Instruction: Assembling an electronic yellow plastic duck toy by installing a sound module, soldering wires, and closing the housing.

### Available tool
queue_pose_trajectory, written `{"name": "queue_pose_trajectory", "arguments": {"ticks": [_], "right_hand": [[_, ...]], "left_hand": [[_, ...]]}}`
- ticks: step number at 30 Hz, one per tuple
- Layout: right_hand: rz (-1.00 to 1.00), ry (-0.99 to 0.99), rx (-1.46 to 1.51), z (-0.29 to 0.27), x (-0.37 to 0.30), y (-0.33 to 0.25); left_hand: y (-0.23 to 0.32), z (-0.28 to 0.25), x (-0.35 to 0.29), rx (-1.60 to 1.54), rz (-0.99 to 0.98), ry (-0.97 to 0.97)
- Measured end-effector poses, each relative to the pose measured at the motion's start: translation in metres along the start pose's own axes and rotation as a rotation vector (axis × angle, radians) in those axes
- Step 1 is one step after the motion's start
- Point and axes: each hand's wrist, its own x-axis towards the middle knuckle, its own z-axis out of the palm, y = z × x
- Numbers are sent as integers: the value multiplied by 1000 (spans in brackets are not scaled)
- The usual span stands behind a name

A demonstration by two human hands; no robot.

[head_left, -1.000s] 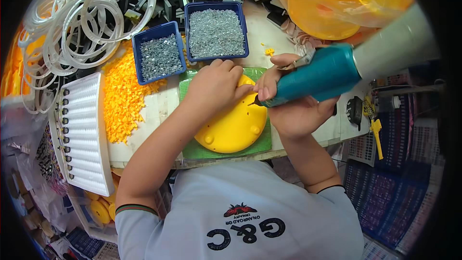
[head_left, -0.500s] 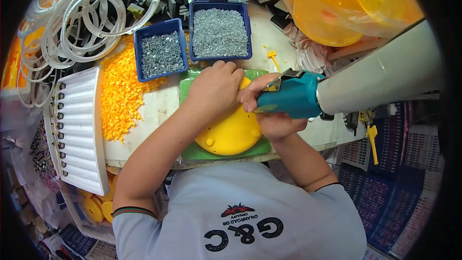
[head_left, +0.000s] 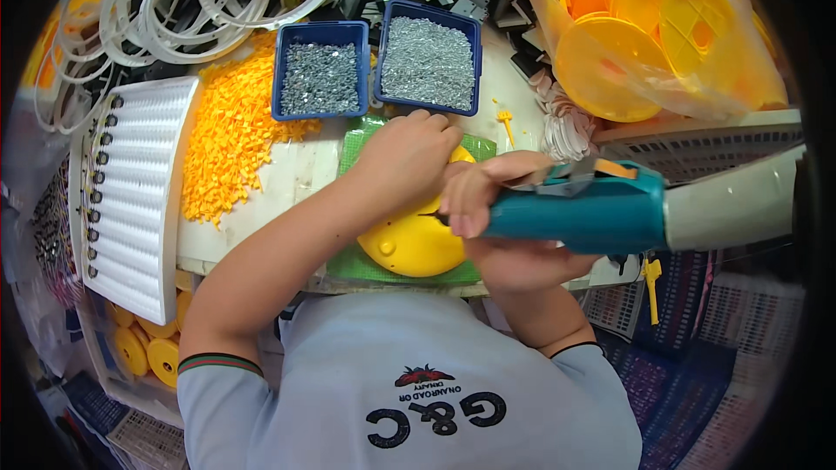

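Observation:
My left hand (head_left: pixel 409 152) lies over the far left part of a round yellow plastic piece (head_left: pixel 409 248) with small raised bumps. Its fingers are bent, the tips partly hidden, and the piece rests on a green mat (head_left: pixel 353 267). In my right hand (head_left: pixel 475 196) is a teal electric screwdriver (head_left: pixel 575 209), fingers wrapped around its front end. The tool lies nearly level, its dark tip pointing left over the yellow piece. Whether the tip touches the piece or a screw, I cannot tell.
Two blue bins of small metal parts (head_left: pixel 320 78) (head_left: pixel 429 61) stand beyond my hands. Left are a heap of small yellow pieces (head_left: pixel 228 135) and a white ribbed tray (head_left: pixel 135 200). A bag of yellow discs (head_left: pixel 610 70) sits far right. A pale tube (head_left: pixel 731 200) extends behind the screwdriver.
The screwdriver has swung to a more level position and its rear has moved right, with its tip now showing over the yellow piece. My left hand stays on the piece; the view has shifted slightly.

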Motion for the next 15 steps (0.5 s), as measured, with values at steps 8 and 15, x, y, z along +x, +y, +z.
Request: {"name": "queue_pose_trajectory", "arguments": {"ticks": [8,15], "right_hand": [[163,-30,-52,16,-15,39],[224,-156,-177,10,-16,44]], "left_hand": [[1,0,8,-3,-58,-151],[0,-4,10,-50,-100,-233]]}}
